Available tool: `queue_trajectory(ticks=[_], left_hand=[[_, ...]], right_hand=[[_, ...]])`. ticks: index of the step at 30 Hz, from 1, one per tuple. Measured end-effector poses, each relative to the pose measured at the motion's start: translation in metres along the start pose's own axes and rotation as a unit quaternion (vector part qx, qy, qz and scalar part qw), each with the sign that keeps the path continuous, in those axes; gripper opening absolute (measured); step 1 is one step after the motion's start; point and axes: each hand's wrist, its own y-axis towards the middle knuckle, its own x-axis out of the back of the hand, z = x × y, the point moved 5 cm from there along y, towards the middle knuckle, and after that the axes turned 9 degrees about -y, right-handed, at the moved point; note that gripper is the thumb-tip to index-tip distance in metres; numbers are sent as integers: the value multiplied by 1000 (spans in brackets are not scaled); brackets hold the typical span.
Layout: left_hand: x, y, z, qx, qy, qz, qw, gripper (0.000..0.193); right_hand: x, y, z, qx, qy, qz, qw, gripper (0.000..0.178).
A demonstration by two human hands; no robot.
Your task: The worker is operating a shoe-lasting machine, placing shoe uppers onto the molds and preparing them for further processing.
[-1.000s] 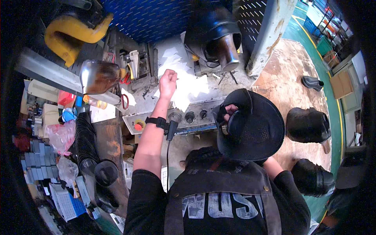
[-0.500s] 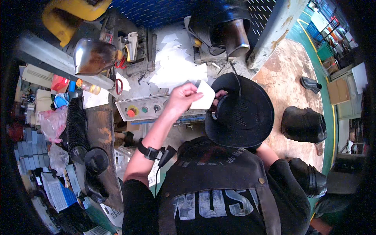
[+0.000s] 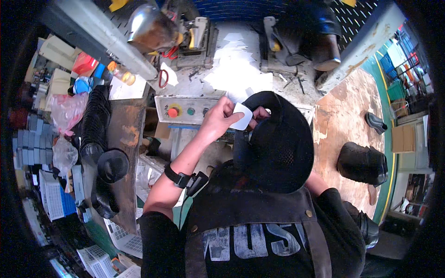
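My left hand (image 3: 220, 119) pinches a small white rounded patch (image 3: 241, 116) between thumb and fingers, above the front edge of the workbench. Just right of it is a black boot (image 3: 282, 143), its wide round top facing me and a perforated lining showing inside. Fingertips of my right hand (image 3: 260, 115) curl at the boot's left edge, close to the patch. The rest of that hand is hidden behind the boot, while its forearm (image 3: 317, 183) emerges at the lower right. A pile of white pieces (image 3: 236, 74) lies on the bench beyond both hands.
A control panel (image 3: 185, 110) with a red button fronts the bench. Red-handled scissors (image 3: 163, 78) lie at its left. Black boots (image 3: 363, 163) stand on a wooden board at the right; more lie on a table (image 3: 125, 125) at the left. Slanted metal posts (image 3: 359, 46) flank the bench.
The boot has tilted, and its opening has turned. My left hand still pinches the white patch, which now sits nearer the right fingertips. The whole view has shifted toward the left.
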Motion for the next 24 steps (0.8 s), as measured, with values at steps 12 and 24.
queue_trajectory(ticks=[12, 24], left_hand=[[74, -39, 11, 106, 9, 37, 994, 28], [107, -62, 16, 19, 208, 6, 978, 27]], right_hand=[[-70, 4, -9, -8, 32, 81, 996, 11], [-116, -13, 62, 127, -198, -47, 971, 18]])
